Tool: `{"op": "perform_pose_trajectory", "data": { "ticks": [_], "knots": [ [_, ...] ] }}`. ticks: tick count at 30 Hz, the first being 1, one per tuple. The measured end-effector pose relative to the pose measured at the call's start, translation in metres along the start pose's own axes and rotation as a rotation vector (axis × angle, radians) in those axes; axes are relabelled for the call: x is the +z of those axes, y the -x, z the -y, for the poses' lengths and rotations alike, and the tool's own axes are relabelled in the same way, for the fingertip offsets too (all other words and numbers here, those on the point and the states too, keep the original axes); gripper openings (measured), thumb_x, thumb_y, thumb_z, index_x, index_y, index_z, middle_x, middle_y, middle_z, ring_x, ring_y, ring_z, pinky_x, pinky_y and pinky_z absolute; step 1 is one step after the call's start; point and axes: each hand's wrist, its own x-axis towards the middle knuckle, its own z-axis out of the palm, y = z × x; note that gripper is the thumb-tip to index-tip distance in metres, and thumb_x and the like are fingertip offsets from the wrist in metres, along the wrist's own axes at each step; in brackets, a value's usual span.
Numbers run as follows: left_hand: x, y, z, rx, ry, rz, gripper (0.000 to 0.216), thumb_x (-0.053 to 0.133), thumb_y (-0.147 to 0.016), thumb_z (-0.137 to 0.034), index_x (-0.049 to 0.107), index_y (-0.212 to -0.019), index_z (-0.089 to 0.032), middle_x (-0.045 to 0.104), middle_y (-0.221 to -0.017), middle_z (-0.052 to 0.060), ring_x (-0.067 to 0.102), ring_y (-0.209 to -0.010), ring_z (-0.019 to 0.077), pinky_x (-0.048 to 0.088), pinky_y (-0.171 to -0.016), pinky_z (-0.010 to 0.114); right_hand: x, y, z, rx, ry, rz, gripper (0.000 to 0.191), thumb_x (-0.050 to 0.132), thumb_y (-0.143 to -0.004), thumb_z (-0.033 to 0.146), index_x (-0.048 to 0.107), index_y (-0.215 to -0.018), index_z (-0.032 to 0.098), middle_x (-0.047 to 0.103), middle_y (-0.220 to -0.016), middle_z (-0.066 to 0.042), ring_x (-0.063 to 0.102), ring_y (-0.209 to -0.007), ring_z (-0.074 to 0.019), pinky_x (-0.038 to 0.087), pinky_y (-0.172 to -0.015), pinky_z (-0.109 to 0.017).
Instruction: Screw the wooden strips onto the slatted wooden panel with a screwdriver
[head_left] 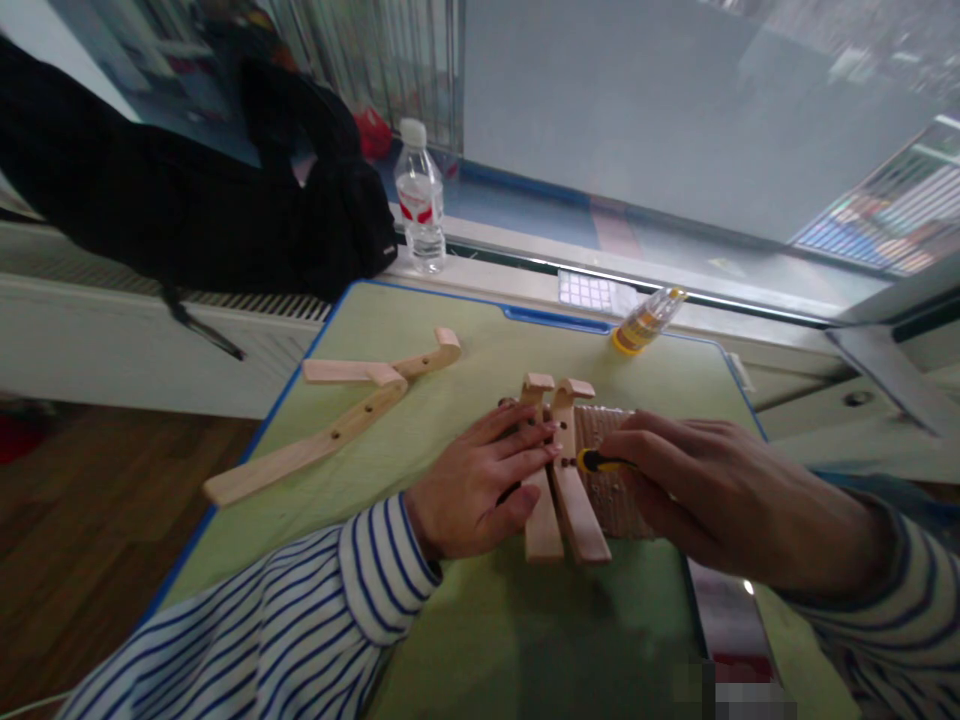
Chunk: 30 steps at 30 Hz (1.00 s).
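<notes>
Two light wooden hooked bars (564, 470) lie side by side on the green desk (420, 620), against a ribbed wooden block (611, 480). My left hand (476, 485) lies flat across the left bar, fingers stretched out and pressing it down. My right hand (709, 495) is closed round a small screwdriver (596, 461) with a yellow and black handle, its tip against the side of the right bar.
A joined pair of wooden bars (337, 425) lies at the desk's left. A glue bottle (645, 322) lies at the far edge. A water bottle (420, 200) and a black bag (187, 190) rest on the window sill. A phone (724, 615) lies under my right wrist.
</notes>
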Motion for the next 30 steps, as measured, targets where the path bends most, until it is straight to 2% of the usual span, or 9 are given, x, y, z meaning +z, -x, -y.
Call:
{"op": "perform_pose_trajectory", "data": {
  "ticks": [8, 13, 17, 20, 23, 26, 30],
  "knots": [
    [0.0, 0.0, 0.0, -0.016, 0.005, 0.022, 0.046, 0.034, -0.091, -0.036, 0.051, -0.127, -0.016, 0.049, -0.135, 0.007, 0.025, -0.135, 0.0236, 0.019, -0.113, 0.048, 0.002, -0.003, -0.002, -0.015, 0.006, -0.005, 0.014, 0.04, -0.091, 0.023, 0.051, -0.098, 0.016, 0.06, -0.102, -0.011, 0.057, -0.091, -0.0176, 0.047, -0.077, -0.032],
    [0.0, 0.0, 0.001, -0.009, 0.004, 0.021, 0.045, 0.035, -0.09, -0.035, 0.051, -0.127, -0.015, 0.048, -0.135, 0.007, 0.026, -0.135, 0.0239, 0.019, -0.113, 0.048, 0.0, -0.003, 0.0, 0.01, -0.012, -0.006, 0.012, 0.038, -0.092, 0.024, 0.048, -0.093, 0.017, 0.06, -0.097, -0.01, 0.057, -0.088, -0.0168, 0.045, -0.075, -0.03],
    [0.0, 0.0, 0.001, -0.009, -0.001, 0.023, 0.046, 0.034, -0.09, -0.035, 0.052, -0.127, -0.014, 0.047, -0.136, 0.007, 0.026, -0.135, 0.0246, 0.019, -0.113, 0.048, 0.002, -0.002, 0.002, 0.069, -0.013, -0.007, 0.015, 0.035, -0.094, 0.028, 0.045, -0.089, 0.018, 0.06, -0.087, -0.006, 0.057, -0.076, -0.0151, 0.042, -0.065, -0.028],
    [0.0, 0.001, 0.0, -0.015, -0.005, 0.017, 0.045, 0.034, -0.09, -0.035, 0.052, -0.126, -0.014, 0.048, -0.135, 0.008, 0.026, -0.135, 0.0246, 0.019, -0.113, 0.049, 0.008, -0.001, 0.003, 0.187, 0.031, -0.064, 0.017, 0.034, -0.094, 0.032, 0.042, -0.087, 0.019, 0.058, -0.071, -0.001, 0.053, -0.058, -0.013, 0.033, -0.051, -0.028],
    [-0.001, 0.0, -0.002, -0.015, -0.003, 0.009, 0.044, 0.033, -0.091, -0.034, 0.053, -0.125, -0.014, 0.049, -0.134, 0.008, 0.027, -0.134, 0.0242, 0.021, -0.112, 0.048, 0.014, 0.0, 0.004, 0.309, 0.082, -0.114, 0.021, 0.034, -0.094, 0.037, 0.042, -0.086, 0.02, 0.054, -0.061, 0.002, 0.048, -0.048, -0.0118, 0.025, -0.046, -0.028],
    [-0.002, -0.001, -0.002, -0.005, -0.001, 0.008, 0.045, 0.032, -0.091, -0.033, 0.053, -0.126, -0.014, 0.049, -0.134, 0.008, 0.028, -0.134, 0.0243, 0.021, -0.112, 0.048, 0.015, -0.002, 0.005, 0.37, 0.106, -0.104, 0.022, 0.032, -0.094, 0.037, 0.042, -0.085, 0.019, 0.055, -0.061, 0.002, 0.05, -0.048, -0.0123, 0.025, -0.047, -0.028],
    [-0.002, -0.001, -0.002, -0.006, -0.013, 0.031, 0.045, 0.032, -0.092, -0.034, 0.051, -0.128, -0.015, 0.047, -0.136, 0.007, 0.027, -0.134, 0.0246, 0.019, -0.113, 0.048, 0.014, -0.006, 0.008, 0.327, 0.142, -0.105, 0.019, 0.034, -0.093, 0.033, 0.045, -0.087, 0.019, 0.058, -0.074, -0.002, 0.055, -0.061, -0.0151, 0.031, -0.052, -0.028]
  ]
}}
